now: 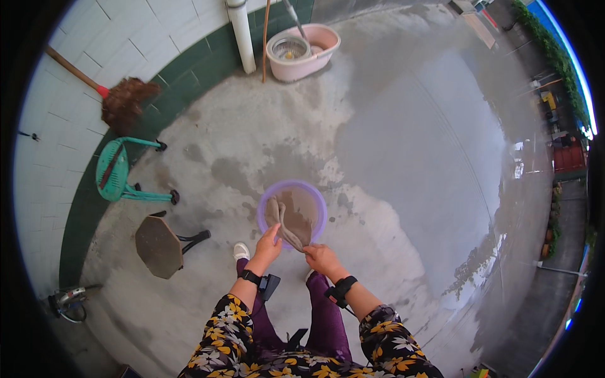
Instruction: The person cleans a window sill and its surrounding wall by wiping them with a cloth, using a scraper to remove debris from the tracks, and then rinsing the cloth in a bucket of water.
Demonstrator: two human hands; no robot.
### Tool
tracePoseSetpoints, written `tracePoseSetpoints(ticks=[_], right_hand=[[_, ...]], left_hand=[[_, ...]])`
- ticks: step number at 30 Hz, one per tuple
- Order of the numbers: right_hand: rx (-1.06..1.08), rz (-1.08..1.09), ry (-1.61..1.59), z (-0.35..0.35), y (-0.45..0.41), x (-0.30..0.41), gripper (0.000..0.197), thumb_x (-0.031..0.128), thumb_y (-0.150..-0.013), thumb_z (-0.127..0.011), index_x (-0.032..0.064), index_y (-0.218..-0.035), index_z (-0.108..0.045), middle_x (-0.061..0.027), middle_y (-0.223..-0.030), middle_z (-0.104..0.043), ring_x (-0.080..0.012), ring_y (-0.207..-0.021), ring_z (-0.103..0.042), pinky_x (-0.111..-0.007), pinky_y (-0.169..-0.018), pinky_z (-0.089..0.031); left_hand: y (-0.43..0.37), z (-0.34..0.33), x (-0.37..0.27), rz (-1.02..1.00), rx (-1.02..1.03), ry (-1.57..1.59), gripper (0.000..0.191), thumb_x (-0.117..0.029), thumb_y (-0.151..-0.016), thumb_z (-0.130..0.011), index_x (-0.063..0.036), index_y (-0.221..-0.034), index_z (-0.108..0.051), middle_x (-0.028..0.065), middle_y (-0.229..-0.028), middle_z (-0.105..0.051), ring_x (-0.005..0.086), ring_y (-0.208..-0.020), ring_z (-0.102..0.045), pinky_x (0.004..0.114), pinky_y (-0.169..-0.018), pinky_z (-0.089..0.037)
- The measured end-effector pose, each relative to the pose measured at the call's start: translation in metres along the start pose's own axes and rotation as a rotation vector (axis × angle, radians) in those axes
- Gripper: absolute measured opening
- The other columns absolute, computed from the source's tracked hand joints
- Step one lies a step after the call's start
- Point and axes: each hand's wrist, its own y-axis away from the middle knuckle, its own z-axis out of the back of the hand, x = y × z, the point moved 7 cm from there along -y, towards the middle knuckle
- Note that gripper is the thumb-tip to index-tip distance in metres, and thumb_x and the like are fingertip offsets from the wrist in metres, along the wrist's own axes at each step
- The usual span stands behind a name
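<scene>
A round purple basin (pixel 323 206) stands on the concrete floor in front of my feet, with murky brown water (pixel 301 208) inside. A wet grey-brown cloth (pixel 289 232) lies partly in the water and reaches up over the near rim. My right hand (pixel 323 260) pinches the cloth's near end at that rim. At the basin's near left edge is my left hand (pixel 268 244), its fingertips against or just beside the cloth; whether they grip it cannot be told.
Left of the basin are an octagonal-topped stool (pixel 159 247) and a green plastic chair (pixel 113 170). A mop (pixel 125 104) leans on the tiled wall. A pink mop bucket (pixel 302 67) stands by a white pipe (pixel 242 40). Wet floor (pixel 420 141) spreads to the right.
</scene>
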Motion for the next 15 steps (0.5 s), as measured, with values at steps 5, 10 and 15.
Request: tracePoseSetpoints(ticks=[5,10,15], right_hand=[[0.001,-0.063,0.178,-0.091,-0.064,-0.101,0.048,0.022,-0.075,-0.057,0.0044,-0.117,-0.045,-0.0211,-0.114,-0.048,-0.0396,-0.098,-0.050,-0.041,-0.085,-0.043],[-0.339,-0.121,-0.129,-0.151,-0.144,-0.183,0.046,0.016,-0.073,-0.059,-0.0006,-0.113,-0.044,-0.0241,-0.113,-0.047,-0.0398,-0.098,-0.050,-0.042,-0.081,-0.043],[-0.343,-0.165,-0.124,-0.218,-0.239,-0.202,0.055,0.021,-0.072,-0.062,0.0001,-0.117,-0.040,-0.0206,-0.116,-0.048,-0.0351,-0.104,-0.048,-0.043,-0.085,-0.040]], left_hand=[[0.015,-0.101,0.138,0.760,0.151,0.818,0.058,-0.021,-0.084,-0.052,-0.0094,-0.133,-0.025,0.0156,-0.129,-0.037,0.0295,-0.106,-0.047,0.037,-0.083,-0.043],[0.009,-0.165,0.208,1.072,0.137,1.399,0.068,-0.038,-0.086,-0.047,-0.0130,-0.138,-0.009,0.0120,-0.142,-0.013,0.0368,-0.119,-0.030,0.046,-0.089,-0.038],[-0.013,-0.179,0.270,0.999,0.008,1.590,0.069,-0.045,-0.086,-0.042,-0.0137,-0.138,-0.009,0.0078,-0.143,-0.013,0.0378,-0.126,-0.018,0.050,-0.097,-0.027]])
